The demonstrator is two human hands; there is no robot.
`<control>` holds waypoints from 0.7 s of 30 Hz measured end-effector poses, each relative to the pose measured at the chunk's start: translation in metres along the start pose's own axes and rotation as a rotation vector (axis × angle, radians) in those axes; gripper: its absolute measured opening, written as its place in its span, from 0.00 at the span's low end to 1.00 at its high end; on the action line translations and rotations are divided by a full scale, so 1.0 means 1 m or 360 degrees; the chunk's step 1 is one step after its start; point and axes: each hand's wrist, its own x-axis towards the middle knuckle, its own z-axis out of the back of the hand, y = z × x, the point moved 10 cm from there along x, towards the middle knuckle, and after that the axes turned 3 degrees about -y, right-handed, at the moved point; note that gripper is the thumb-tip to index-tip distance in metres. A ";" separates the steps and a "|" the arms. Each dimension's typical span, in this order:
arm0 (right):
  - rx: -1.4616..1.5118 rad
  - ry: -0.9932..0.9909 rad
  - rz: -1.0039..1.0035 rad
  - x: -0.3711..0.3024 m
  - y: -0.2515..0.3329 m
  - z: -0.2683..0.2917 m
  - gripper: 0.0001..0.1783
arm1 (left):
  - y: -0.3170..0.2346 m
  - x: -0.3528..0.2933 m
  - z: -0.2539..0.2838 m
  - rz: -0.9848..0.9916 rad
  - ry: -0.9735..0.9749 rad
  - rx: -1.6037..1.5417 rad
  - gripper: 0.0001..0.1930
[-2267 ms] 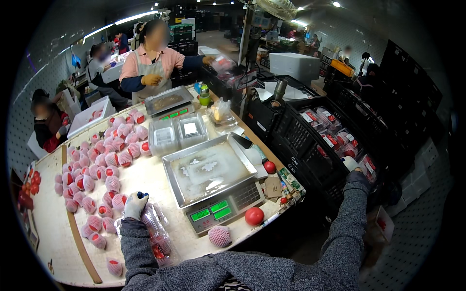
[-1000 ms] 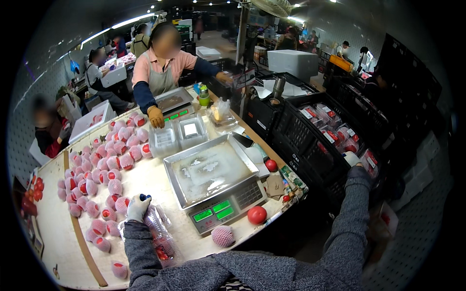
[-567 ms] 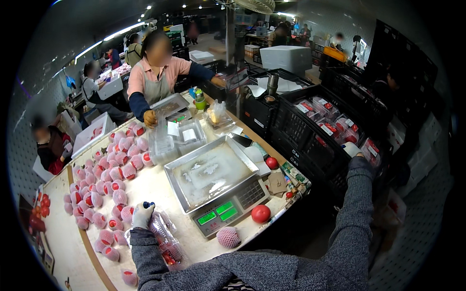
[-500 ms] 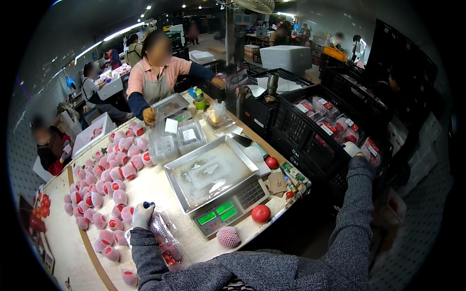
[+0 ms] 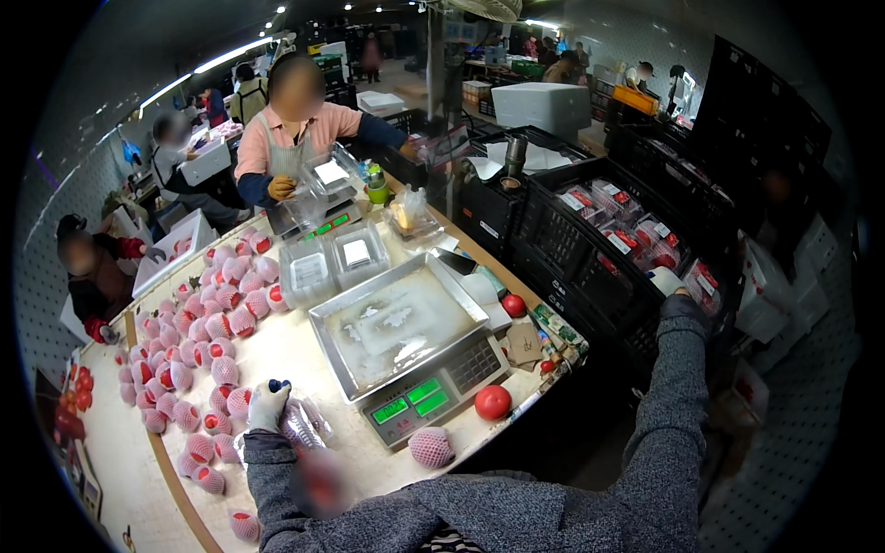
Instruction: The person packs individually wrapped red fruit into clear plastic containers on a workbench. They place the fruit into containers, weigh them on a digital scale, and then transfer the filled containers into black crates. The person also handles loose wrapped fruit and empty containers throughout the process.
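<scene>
pink mesh-patterned nets (image 5: 430, 448), black crate (image 5: 583, 251)

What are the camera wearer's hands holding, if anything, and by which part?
It can't be told for either. The left hand is beside clear plastic packaging and the right hand is at the near end of the black crate; any grip is unclear.

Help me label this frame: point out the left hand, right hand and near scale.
Left hand (image 5: 268, 407), head view: back of the hand.
Right hand (image 5: 666, 281), head view: back of the hand.
Near scale (image 5: 402, 321), head view: middle of its tray.
</scene>
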 end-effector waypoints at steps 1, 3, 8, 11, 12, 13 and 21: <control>0.0021 -0.0001 -0.0016 0.000 0.008 0.004 0.18 | 0.002 -0.001 0.002 0.0009 -0.0022 0.0007 0.21; 0.0061 0.0008 -0.0078 -0.003 0.012 0.007 0.18 | -0.002 -0.003 0.002 0.0035 0.0016 -0.0004 0.20; -0.0092 0.0258 -0.0311 -0.004 -0.006 -0.003 0.21 | -0.013 -0.007 0.009 0.0072 0.0067 -0.0015 0.20; -0.0025 0.0195 -0.0561 -0.008 -0.030 -0.008 0.23 | -0.015 -0.007 0.012 -0.0001 -0.0055 -0.0037 0.19; 0.0066 0.0141 -0.0677 -0.011 -0.036 -0.006 0.24 | -0.016 -0.006 0.013 -0.0030 -0.0105 -0.0051 0.19; 0.0112 0.0156 -0.0623 -0.008 -0.033 -0.006 0.24 | -0.012 -0.006 0.010 0.0008 -0.0015 -0.0087 0.19; -0.0040 0.0160 -0.0323 0.011 -0.038 -0.025 0.20 | 0.002 0.002 0.004 0.0030 -0.0024 0.0040 0.18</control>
